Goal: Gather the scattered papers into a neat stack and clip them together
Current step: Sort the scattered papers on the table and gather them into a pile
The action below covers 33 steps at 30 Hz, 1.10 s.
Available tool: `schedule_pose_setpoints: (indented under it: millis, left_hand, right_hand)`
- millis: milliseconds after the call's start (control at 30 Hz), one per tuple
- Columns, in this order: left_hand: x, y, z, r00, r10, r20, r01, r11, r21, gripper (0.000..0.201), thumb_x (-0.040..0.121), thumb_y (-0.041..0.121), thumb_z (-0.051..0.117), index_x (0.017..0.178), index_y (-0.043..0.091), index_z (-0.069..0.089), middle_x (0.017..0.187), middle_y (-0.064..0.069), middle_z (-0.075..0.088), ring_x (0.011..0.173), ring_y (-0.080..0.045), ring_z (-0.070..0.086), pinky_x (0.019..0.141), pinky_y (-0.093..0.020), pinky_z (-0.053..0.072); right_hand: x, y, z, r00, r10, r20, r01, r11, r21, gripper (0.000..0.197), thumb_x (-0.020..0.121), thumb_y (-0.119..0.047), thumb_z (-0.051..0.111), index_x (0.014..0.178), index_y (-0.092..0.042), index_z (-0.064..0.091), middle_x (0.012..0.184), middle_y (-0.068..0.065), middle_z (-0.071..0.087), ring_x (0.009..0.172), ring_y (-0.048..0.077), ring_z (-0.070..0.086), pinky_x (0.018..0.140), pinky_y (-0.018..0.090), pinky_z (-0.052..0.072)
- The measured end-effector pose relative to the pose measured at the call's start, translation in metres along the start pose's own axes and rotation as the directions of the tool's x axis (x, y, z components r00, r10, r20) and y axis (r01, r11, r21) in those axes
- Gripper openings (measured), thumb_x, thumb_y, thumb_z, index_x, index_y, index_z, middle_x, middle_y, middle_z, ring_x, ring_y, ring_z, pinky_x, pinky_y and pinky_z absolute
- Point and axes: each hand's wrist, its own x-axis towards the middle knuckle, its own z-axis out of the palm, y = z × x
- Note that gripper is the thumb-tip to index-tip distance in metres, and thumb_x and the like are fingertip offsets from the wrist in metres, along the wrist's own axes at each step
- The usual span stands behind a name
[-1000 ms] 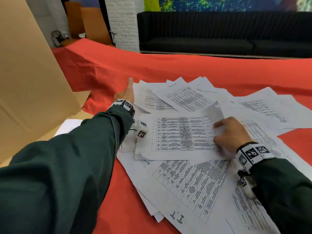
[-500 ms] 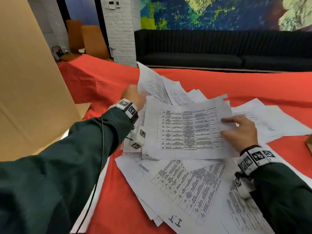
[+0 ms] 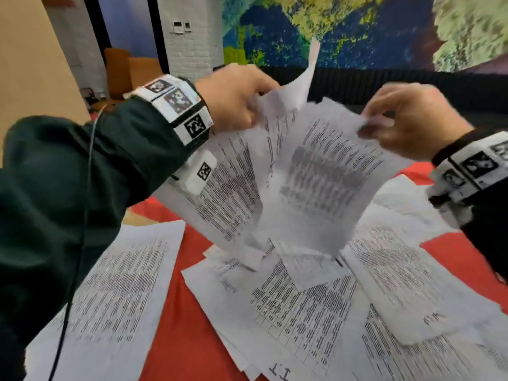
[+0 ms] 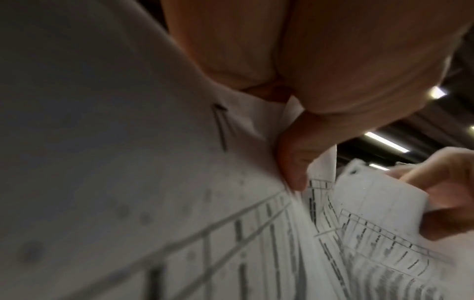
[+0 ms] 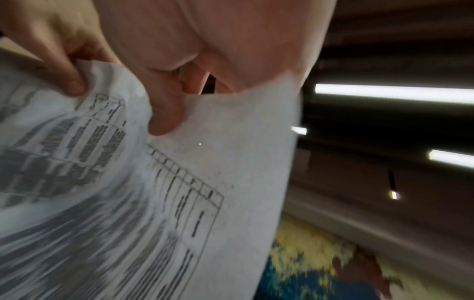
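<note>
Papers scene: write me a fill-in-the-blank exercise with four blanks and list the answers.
1. The left hand and right hand hold a bunch of papers above the ____ tablecloth.
2. The held papers are printed with ____.
3. One sheet on the table bears the handwritten number ____.
4. Both sleeves are dark ____.

Answers: red; tables; 11; green

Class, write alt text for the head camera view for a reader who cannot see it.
Both hands hold a loose bunch of printed sheets up by its top edge, left hand and right hand pinching it. More printed papers lie scattered below on a red tablecloth.
</note>
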Motion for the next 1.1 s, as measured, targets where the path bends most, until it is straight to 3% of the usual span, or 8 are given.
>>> schedule_pose_setpoints:
  millis: [167,300,400,467,633,733,967,1100]
  left_hand:
    - [0.009,0.017,-0.021,1.000,-0.005,-0.010,0.008,0.965,0.264,0.029,0.089,0.010,0.063,0.117,0.017,0.067,0.103,-0.014,0.068,0.096,-0.039,0.063,0.075,-0.044,0.057]
    - [0.010,0.033,-0.023,0.994,0.100,-0.033,-0.094,0.986,0.140,0.031,0.086,0.018,0.075,0.116,0.025,0.070,0.088,0.004,0.066,0.085,-0.022,0.064,0.072,-0.031,0.045]
    - [0.012,0.041,-0.019,0.987,0.137,-0.082,-0.137,0.991,-0.004,0.032,0.081,0.020,0.082,0.112,0.025,0.073,0.079,0.012,0.069,0.069,0.002,0.067,0.065,-0.017,0.047]
    - [0.016,0.039,-0.018,0.978,0.131,-0.160,-0.146,0.986,-0.082,0.029,0.082,0.014,0.080,0.108,0.025,0.072,0.072,0.017,0.068,0.062,0.010,0.067,0.061,-0.007,0.046]
    - [0.021,0.035,-0.022,0.974,0.140,-0.180,-0.174,0.966,-0.189,0.044,0.085,0.000,0.068,0.124,0.022,0.064,0.066,0.017,0.053,0.049,0.011,0.052,0.048,-0.002,0.033]
    - [0.023,0.044,-0.019,0.968,0.218,-0.122,-0.247,0.904,-0.348,0.047,0.086,0.002,0.069,0.130,0.012,0.055,0.080,0.008,0.068,0.057,0.009,0.058,0.054,-0.012,0.042]
    - [0.013,0.040,0.007,0.950,0.038,-0.309,-0.205,0.824,-0.528,0.040,0.083,0.010,0.080,0.116,0.004,0.059,0.095,0.001,0.073,0.079,0.002,0.072,0.074,-0.028,0.061]
    - [-0.011,0.002,0.037,0.829,-0.287,-0.480,-0.030,0.834,-0.551,0.072,0.080,0.059,0.075,0.130,0.017,0.044,0.127,0.009,0.058,0.121,-0.006,0.060,0.108,-0.023,0.046]
  right_hand:
    - [0.020,-0.028,-0.049,0.983,-0.114,0.147,0.161,0.919,-0.360,0.017,0.073,-0.023,0.088,0.080,-0.035,0.077,0.145,-0.002,0.045,0.133,0.034,0.038,0.105,0.065,0.037]
    - [0.026,-0.053,-0.050,0.963,-0.221,0.155,0.267,0.863,-0.430,0.014,0.074,-0.025,0.085,0.085,-0.030,0.079,0.155,-0.004,0.043,0.147,0.030,0.030,0.115,0.067,0.024]
    - [0.027,-0.061,-0.039,0.974,-0.187,0.128,0.222,0.903,-0.369,0.018,0.079,-0.018,0.081,0.096,-0.023,0.078,0.103,0.002,0.072,0.112,0.033,0.062,0.112,0.056,0.036]
    - [0.023,-0.064,-0.040,0.986,-0.154,0.072,0.167,0.956,-0.242,0.018,0.079,-0.012,0.082,0.096,-0.017,0.077,0.075,0.002,0.065,0.082,0.033,0.061,0.085,0.040,0.050]
    - [0.018,-0.070,-0.043,0.999,-0.005,0.048,0.001,0.997,0.074,0.059,0.068,-0.018,0.084,0.114,-0.031,0.048,0.087,-0.006,0.066,0.076,0.022,0.062,0.075,0.034,0.051]
    - [0.024,-0.067,-0.041,0.986,0.021,0.164,-0.049,0.984,0.170,0.079,0.065,-0.017,0.086,0.129,-0.024,0.040,0.096,-0.010,0.066,0.086,0.017,0.068,0.079,0.041,0.058]
    - [0.011,-0.058,-0.019,0.967,0.065,0.246,-0.114,0.975,0.190,0.015,0.066,-0.012,0.085,0.073,-0.011,0.072,0.060,-0.003,0.065,0.058,0.003,0.055,0.050,0.031,0.054]
    - [0.007,-0.031,-0.026,0.976,0.193,0.103,-0.212,0.951,0.225,0.016,0.067,-0.012,0.085,0.072,-0.013,0.070,0.067,-0.006,0.065,0.055,-0.003,0.054,0.053,0.018,0.051]
